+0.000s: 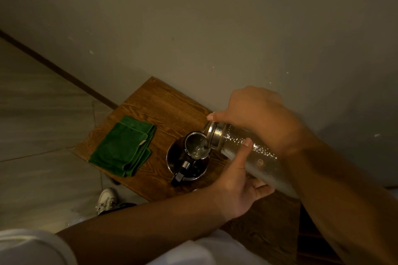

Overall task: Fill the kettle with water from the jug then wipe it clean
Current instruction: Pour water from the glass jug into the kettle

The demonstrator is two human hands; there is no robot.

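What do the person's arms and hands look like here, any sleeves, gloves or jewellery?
Both forearms are bare, with no gloves. The left hand and right hand show no rings or watch. A white short sleeve covers the left upper arm. Fingernails look short and unpainted.

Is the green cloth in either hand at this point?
No, the green cloth lies folded on the wooden table, left of the kettle.

Inspection finding: no legible text, label, brand, number or sign on any surface. A small pale tag on the green cloth (123, 146), at its 3 o'clock edge, is too small to read.
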